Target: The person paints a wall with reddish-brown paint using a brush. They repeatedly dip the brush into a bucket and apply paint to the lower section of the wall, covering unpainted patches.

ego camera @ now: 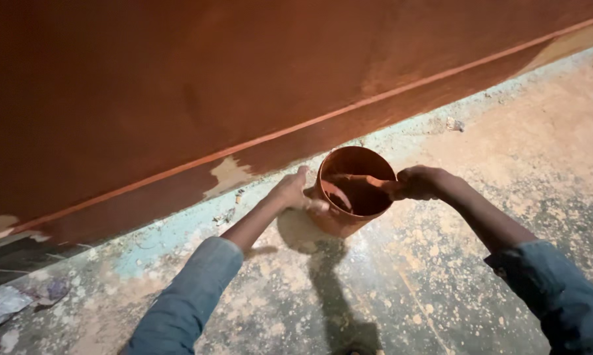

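From the head camera, the left hand point(291, 192) grips the side of a paint-smeared round container point(350, 189) standing on the speckled floor point(441, 263) near the red-brown wall point(178, 85), while the right hand point(416, 183) clasps a brush handle point(365, 180) dipped inside it.

— Wearing what on the arms?

— Wearing long sleeves in a blue-grey cloth, looking like denim or some heavy work fabric. Left sleeve point(188, 299) coming in at seven o'clock, right sleeve point(559, 289) at four o'clock.

— Covering all the way down?

— Stopping short on both sides, leaving the forearms bare down to the left hand point(290, 192) and right hand point(418, 182), just past centre toward one o'clock.

— Looking alike, the two sleeves?

— Differing a little. Left one catching the light, appearing paler and smoother, rounding off in a plain edge. Right one sitting in shadow, reading darker, bunching into soft folds at the cuff.

— Showing any stitching or marks?

— Blurring too much for telling.
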